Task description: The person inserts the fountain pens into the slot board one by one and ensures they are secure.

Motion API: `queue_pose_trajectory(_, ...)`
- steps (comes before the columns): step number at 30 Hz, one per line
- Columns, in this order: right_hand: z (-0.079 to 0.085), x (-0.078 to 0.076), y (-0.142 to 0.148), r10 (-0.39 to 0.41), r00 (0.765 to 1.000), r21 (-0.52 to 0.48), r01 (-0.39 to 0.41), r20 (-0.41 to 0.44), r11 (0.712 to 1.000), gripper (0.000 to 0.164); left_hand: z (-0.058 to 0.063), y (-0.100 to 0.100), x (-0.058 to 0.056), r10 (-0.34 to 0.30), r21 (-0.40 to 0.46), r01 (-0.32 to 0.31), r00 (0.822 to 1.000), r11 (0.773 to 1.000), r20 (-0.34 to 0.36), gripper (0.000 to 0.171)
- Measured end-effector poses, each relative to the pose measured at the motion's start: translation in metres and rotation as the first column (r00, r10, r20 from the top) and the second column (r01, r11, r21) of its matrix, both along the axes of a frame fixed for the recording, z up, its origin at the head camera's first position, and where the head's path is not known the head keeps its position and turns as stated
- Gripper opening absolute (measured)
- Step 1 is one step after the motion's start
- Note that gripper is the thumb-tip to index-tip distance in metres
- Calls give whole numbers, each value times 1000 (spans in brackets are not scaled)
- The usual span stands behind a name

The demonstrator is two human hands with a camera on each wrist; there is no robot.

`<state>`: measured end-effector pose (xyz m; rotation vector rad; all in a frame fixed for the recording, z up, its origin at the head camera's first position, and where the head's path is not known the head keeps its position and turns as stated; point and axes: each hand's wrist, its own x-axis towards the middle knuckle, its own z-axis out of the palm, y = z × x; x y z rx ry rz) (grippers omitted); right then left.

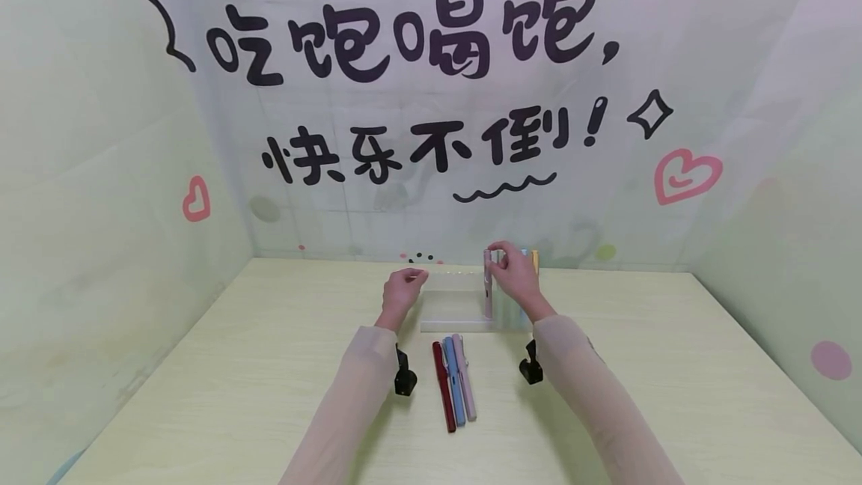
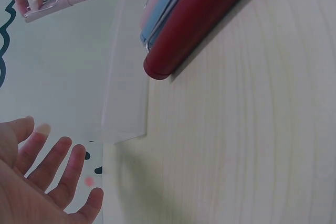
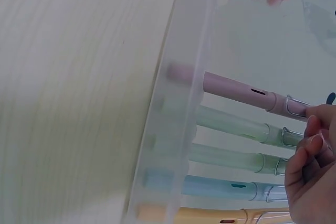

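Observation:
A clear plastic pen rack stands toward the back of the table, several capped pens upright in its right part. My right hand pinches the top of a mauve pen, whose lower end sits behind the rack's front lip. Beside it are two pale green pens, a light blue pen and a yellow pen. At the rack's upper left corner, my left hand holds the clear edge between thumb and index finger; the other fingers are spread.
In front of the rack, a dark red pen, a blue pen and a light purple pen lie side by side on the pale wooden table. A printed cloth wall rises behind.

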<state>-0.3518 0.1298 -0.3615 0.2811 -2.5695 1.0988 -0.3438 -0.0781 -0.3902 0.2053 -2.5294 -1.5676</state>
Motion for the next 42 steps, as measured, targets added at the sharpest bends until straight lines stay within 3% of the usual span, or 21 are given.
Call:
queue_pose_trajectory(9, -3, -3, 0, -31, 999, 36, 30, 14, 999, 30, -1, -1, 1, -4, 4, 4, 1000, 1000, 2, 32)
queue_pose_trajectory(25, -6, -3, 0, -16, 999, 27, 17, -31, 999, 35, -1, -2, 0, 1, 13, -1, 1000, 1000, 21, 32)
queue_pose_trajectory(35, -18, 14, 6, 83, 990, -83, -92, -113, 992, 34, -1, -1, -1, 1, 7, -1, 1000, 1000, 17, 31)
queue_pose_trajectory(42, -31, 27, 11, 144, 979, -70, -156, -147, 985, 28, 1, -1, 0, -6, 5, 6, 1000, 1000, 7, 31)
